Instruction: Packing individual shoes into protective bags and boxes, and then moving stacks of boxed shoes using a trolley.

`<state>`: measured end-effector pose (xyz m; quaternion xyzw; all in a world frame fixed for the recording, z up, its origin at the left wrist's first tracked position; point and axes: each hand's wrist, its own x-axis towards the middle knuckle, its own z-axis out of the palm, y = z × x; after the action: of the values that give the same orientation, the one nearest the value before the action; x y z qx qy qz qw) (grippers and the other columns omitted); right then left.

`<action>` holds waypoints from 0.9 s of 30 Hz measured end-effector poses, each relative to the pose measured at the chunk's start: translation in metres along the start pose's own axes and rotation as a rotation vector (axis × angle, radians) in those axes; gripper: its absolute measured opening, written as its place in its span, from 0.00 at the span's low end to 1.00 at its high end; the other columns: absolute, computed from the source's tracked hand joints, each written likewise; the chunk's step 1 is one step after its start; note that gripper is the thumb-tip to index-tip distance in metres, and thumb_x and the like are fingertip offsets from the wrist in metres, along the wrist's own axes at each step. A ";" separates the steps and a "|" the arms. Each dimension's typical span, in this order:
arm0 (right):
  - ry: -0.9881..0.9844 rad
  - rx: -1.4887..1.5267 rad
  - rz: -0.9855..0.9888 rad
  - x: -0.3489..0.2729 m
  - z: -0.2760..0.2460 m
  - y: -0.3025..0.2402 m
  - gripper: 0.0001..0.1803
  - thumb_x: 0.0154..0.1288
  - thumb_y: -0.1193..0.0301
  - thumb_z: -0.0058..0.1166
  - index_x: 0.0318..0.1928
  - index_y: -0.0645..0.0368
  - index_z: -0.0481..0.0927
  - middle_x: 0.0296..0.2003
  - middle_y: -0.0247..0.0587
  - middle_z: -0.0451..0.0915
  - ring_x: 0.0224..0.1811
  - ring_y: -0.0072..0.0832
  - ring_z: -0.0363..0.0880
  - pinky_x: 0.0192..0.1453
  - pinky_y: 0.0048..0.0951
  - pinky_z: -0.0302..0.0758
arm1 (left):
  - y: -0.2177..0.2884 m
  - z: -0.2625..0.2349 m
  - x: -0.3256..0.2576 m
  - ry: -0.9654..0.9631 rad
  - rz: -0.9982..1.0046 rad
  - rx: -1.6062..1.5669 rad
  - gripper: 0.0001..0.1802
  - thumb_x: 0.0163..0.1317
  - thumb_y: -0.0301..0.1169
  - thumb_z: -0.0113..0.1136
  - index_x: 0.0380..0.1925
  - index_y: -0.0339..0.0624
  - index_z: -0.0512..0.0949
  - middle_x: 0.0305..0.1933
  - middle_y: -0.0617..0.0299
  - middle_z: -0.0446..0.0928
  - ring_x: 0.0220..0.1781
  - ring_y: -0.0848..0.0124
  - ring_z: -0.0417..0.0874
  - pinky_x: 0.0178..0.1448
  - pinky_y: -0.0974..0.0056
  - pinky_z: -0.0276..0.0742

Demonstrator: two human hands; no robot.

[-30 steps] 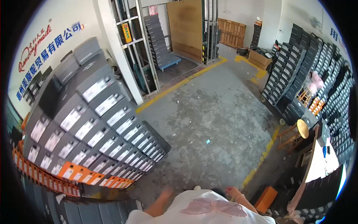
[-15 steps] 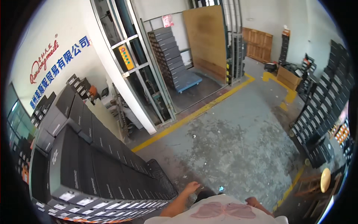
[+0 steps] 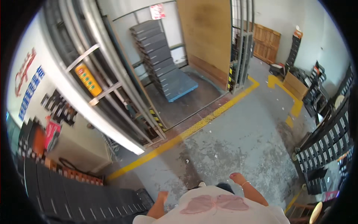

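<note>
My left hand (image 3: 162, 196) hangs low beside my body, near the rows of dark grey boxes (image 3: 93, 199) on the left. It touches none of them, and its fingers are smeared by motion. My right hand (image 3: 237, 178), with a thin bracelet (image 3: 245, 183) at the wrist, swings forward over the floor. I see nothing in it, but its fingers are too small and blurred to read. Ahead, inside the lift opening, a leaning stack of dark grey boxes (image 3: 156, 52) stands on a blue platform trolley (image 3: 184, 89).
A metal lift frame (image 3: 112, 71) carries a yellow button panel (image 3: 88, 80). Yellow floor lines (image 3: 186, 135) cross the lift threshold. Racked dark boxes (image 3: 324, 151) stand at right, with a cardboard carton (image 3: 295, 86) farther back. A round-topped stool (image 3: 316, 212) is at lower right.
The lift and trolley appear nearer, and the left box stack has slid down and back in view. My right hand has come forward; my left hand has dropped back.
</note>
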<state>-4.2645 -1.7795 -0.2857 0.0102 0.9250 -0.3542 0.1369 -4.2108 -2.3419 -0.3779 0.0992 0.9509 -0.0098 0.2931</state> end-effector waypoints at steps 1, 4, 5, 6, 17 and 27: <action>-0.022 0.098 0.084 0.018 -0.002 -0.003 0.20 0.60 0.55 0.52 0.37 0.60 0.82 0.30 0.47 0.83 0.38 0.44 0.81 0.43 0.39 0.75 | -0.010 -0.042 0.046 0.239 0.010 -0.169 0.12 0.59 0.40 0.54 0.32 0.45 0.80 0.38 0.51 0.81 0.43 0.53 0.81 0.45 0.50 0.76; -0.079 0.109 0.190 0.083 0.009 0.031 0.18 0.59 0.56 0.51 0.37 0.58 0.81 0.32 0.51 0.81 0.37 0.47 0.81 0.42 0.42 0.75 | -0.012 -0.171 0.188 0.373 -0.330 -1.173 0.19 0.61 0.41 0.54 0.43 0.39 0.79 0.42 0.50 0.81 0.44 0.54 0.81 0.49 0.54 0.74; -0.071 0.046 0.261 0.092 0.008 0.068 0.17 0.59 0.57 0.51 0.38 0.57 0.81 0.32 0.53 0.81 0.36 0.48 0.81 0.41 0.43 0.76 | 0.031 -0.261 0.236 0.335 -0.289 -1.295 0.19 0.61 0.40 0.55 0.46 0.37 0.77 0.43 0.50 0.81 0.45 0.56 0.81 0.49 0.56 0.74; -0.185 0.025 0.288 0.110 0.001 0.072 0.17 0.57 0.57 0.52 0.39 0.57 0.81 0.32 0.52 0.81 0.36 0.48 0.81 0.41 0.44 0.76 | 0.026 -0.304 0.264 0.475 -0.200 -1.132 0.20 0.61 0.39 0.56 0.47 0.37 0.76 0.44 0.51 0.80 0.45 0.60 0.81 0.49 0.58 0.74; -0.440 -0.719 -0.308 0.520 -0.153 0.153 0.13 0.58 0.59 0.53 0.33 0.56 0.80 0.30 0.44 0.82 0.31 0.40 0.81 0.32 0.39 0.76 | -0.019 -0.583 0.463 0.814 -0.140 -1.270 0.22 0.61 0.36 0.61 0.52 0.35 0.74 0.47 0.57 0.78 0.47 0.70 0.77 0.53 0.66 0.72; -0.246 -0.589 -0.641 0.946 -0.220 0.014 0.14 0.61 0.61 0.50 0.40 0.57 0.80 0.33 0.48 0.81 0.32 0.41 0.80 0.35 0.38 0.77 | -0.101 -0.885 0.587 1.457 -0.203 -1.049 0.21 0.67 0.33 0.55 0.55 0.31 0.70 0.53 0.53 0.75 0.57 0.65 0.74 0.62 0.63 0.68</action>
<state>-5.2279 -1.6983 -0.3845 -0.3583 0.9197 -0.0990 0.1264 -5.1964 -2.2660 0.0229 -0.1499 0.7874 0.4646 -0.3763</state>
